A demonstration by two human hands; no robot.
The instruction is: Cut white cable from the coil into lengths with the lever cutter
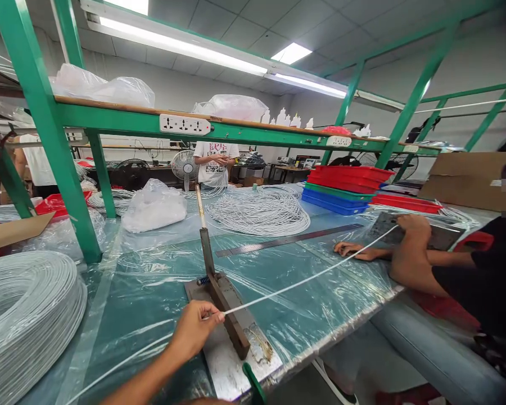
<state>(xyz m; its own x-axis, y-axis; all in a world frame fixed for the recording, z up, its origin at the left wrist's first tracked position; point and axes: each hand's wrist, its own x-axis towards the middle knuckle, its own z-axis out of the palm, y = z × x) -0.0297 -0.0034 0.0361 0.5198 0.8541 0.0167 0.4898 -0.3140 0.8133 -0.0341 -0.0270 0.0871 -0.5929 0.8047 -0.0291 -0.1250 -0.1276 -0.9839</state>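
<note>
My left hand (197, 329) is closed in a pinch on a white cable (295, 287), just left of a lever cutter (230, 320). The cable trails from the lower left through my fingers, crosses the cutter and stretches straight to a co-worker's raised hand (414, 224). That person's other hand (354, 250) rests on the table. The cutter's long handle stands up, and its base plate (223, 368) lies near the table's front edge. My right hand does not show; a sliver of skin at the bottom edge is too cropped to identify.
A thick cable coil (29, 315) sits at left, a looser coil (259, 211) at the back. Beyond the cutter lies a steel ruler (287, 241). Stacked red and blue trays (341, 191) and a plastic bag (155, 205) stand farther back. A green shelf post (65, 163) rises at left.
</note>
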